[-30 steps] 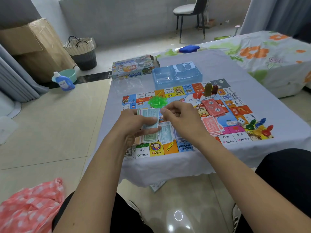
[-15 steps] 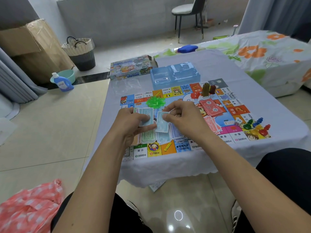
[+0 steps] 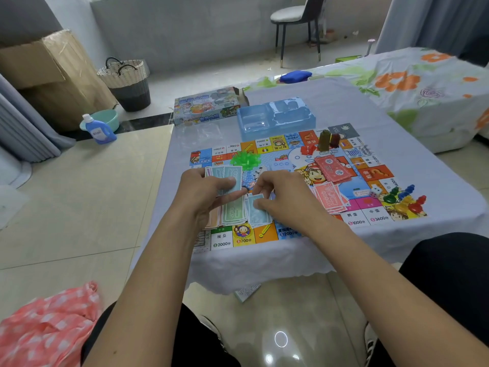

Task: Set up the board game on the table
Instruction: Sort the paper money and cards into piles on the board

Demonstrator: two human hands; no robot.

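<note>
The colourful game board (image 3: 370,170) lies flat on the cloth-covered table (image 3: 397,123). My left hand (image 3: 206,194) is shut on a fan of teal play-money notes (image 3: 227,176) held just above the board. My right hand (image 3: 285,200) presses a blue note (image 3: 258,207) down onto a blue pile near the front edge; whether it grips the note I cannot tell. A green note pile (image 3: 232,213) lies between my hands. Red notes (image 3: 330,194) sit to the right. Green plastic houses (image 3: 244,160), dice (image 3: 375,192) and coloured pawns (image 3: 404,197) rest on the board.
A blue plastic tray (image 3: 275,117) and the game box (image 3: 206,107) stand at the table's far side. A bed with a floral sheet (image 3: 423,86) is on the right. Pink checked cloth (image 3: 47,324), a detergent bottle (image 3: 99,129) and a basket (image 3: 127,80) are on the floor.
My right hand drew a blue note off the fan in my left hand and brought it down to the blue pile near the front edge. The left hand stayed about where it was.
</note>
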